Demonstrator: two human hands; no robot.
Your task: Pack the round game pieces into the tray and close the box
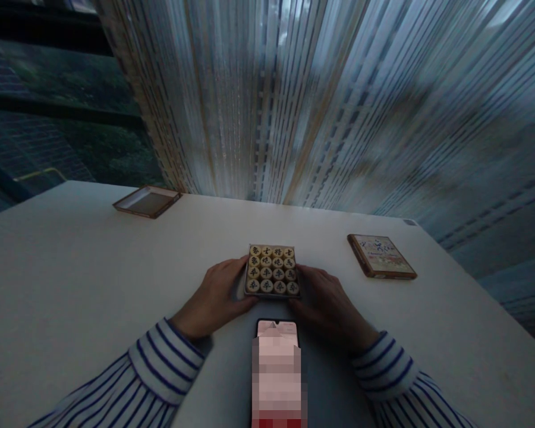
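A small square box (246, 283) filled with round Chinese chess pieces (271, 270) sits in front of me on the white table. The pieces lie in even rows with their dark characters facing up. My left hand (216, 297) is closed around the box's left side, thumb at its near corner. On the opposite side, my right hand (327, 303) grips the box in the same way. Just below the box, between my forearms, lies a phone (276, 330) with its screen lit; most of it is blurred out.
An upturned shallow box lid or tray (149, 203) rests at the far left of the white table (93, 261). A flat decorated box (381, 255) lies to the right. Behind the table's far edge hangs a string curtain (267, 119), with a window (62, 89) at the left.
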